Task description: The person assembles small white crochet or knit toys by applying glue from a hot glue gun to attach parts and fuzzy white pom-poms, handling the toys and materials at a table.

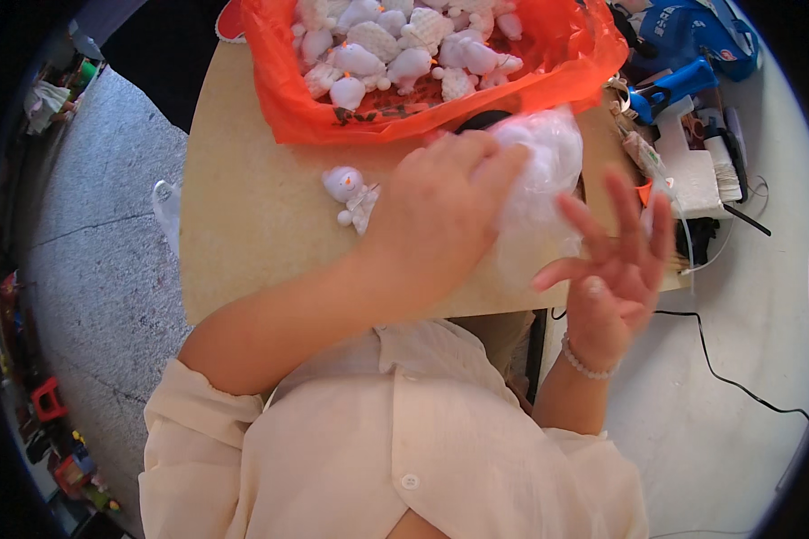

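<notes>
My left hand [445, 211] reaches across the table, back upward, against a clear plastic bag of fluffy white stuffing [548, 157]. Its fingertips are blurred and partly hidden, so its grip cannot be made out. To the right, my right hand [616, 269] is raised palm up with its fingers spread, holding nothing; a beaded bracelet circles its wrist. A small white snowman doll [343, 184] with an orange nose lies on the table, left of my left hand, which partly covers it.
A red plastic bag [440, 126] holding several similar white dolls [360, 63] stands on the far side of the wooden table [261, 225]. Tools and small bottles crowd the right, around a white foam block [692, 171], beside a blue bag [692, 36]. A black cable [710, 359] runs along the right.
</notes>
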Demonstrator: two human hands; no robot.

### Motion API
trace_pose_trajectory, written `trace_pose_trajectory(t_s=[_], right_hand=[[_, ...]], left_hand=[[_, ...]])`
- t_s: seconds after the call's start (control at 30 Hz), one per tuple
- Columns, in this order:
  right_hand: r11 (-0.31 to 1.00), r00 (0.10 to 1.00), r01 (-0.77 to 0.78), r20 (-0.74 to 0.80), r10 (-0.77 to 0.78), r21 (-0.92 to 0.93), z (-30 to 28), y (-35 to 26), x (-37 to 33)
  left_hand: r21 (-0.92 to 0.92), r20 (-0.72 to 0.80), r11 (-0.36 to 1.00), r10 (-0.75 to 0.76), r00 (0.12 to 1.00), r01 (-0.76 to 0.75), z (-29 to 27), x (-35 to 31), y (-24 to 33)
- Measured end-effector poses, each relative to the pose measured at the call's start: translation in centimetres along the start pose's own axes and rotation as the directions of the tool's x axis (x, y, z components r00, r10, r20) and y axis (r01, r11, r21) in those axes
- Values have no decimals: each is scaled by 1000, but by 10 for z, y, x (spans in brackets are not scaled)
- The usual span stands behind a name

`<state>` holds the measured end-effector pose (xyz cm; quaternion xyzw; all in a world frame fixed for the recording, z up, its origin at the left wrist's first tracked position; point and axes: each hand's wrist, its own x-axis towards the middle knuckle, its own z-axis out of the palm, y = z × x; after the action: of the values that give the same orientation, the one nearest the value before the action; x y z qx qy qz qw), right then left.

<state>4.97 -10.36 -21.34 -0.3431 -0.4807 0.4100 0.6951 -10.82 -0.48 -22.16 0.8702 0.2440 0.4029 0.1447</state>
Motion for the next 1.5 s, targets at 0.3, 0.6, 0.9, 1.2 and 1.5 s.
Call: trace_pose_trajectory(t_s=[0.3, 0.6, 0.9, 1.2, 1.5], right_hand=[[880, 951, -175, -306, 35, -442, -40, 19, 6], [823, 964, -178, -265, 35, -539, -54, 3, 19], [390, 984, 170, 137, -113, -905, -35, -34, 68], [5, 788, -35, -31, -615, -999, -42, -59, 184], [-156, 787, 590, 607, -105, -792, 93, 35, 231]], left_hand=[[-708, 375, 248, -662, 649, 662, 12, 32, -15], [-89, 94, 935, -337, 937, 345, 6, 40, 5], [-453, 285, 870, -64, 956, 194, -38, 35, 15], [276, 396, 952, 12, 918, -131, -147, -47, -74], [417, 121, 902, -178, 976, 113, -230, -89, -179]])
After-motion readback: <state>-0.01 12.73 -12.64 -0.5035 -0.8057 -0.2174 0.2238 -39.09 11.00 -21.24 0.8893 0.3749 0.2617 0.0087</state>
